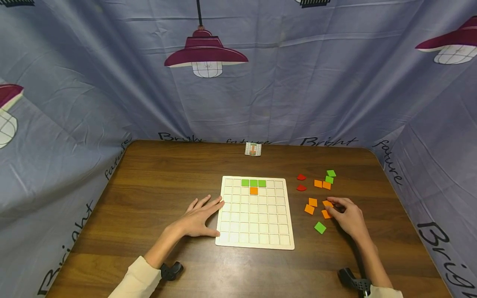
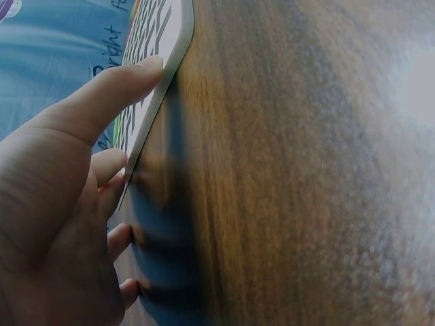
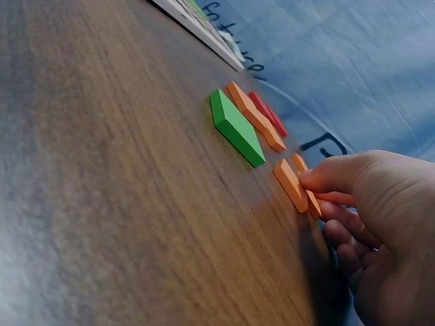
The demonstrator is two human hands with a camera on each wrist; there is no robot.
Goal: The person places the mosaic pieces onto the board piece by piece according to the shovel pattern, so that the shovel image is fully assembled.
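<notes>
A pale square board [image 1: 244, 240] with a grid of cells lies on the table. Three green square tiles [image 1: 254, 183] sit in its top row, with one orange square tile [image 1: 254, 191] under the middle one. My left hand [image 1: 193, 220] is spread at the board's left edge, thumb and a fingertip touching the rim. To the right of the board, my right hand [image 1: 349, 218] pinches an orange tile [image 1: 327, 203] between thumb and fingers. Another orange tile [image 3: 290, 185] lies right beside it, and a loose green tile [image 3: 236, 128] is closer to the board.
Two red pieces [image 1: 301, 188] lie right of the board. Farther back are orange tiles [image 1: 318, 183] and two green tiles [image 1: 331, 173]. Two more orange tiles [image 1: 309, 209] lie between board and right hand. A small patterned card [image 1: 253, 149] is at the table's back edge, before a curtain [image 1: 261, 103].
</notes>
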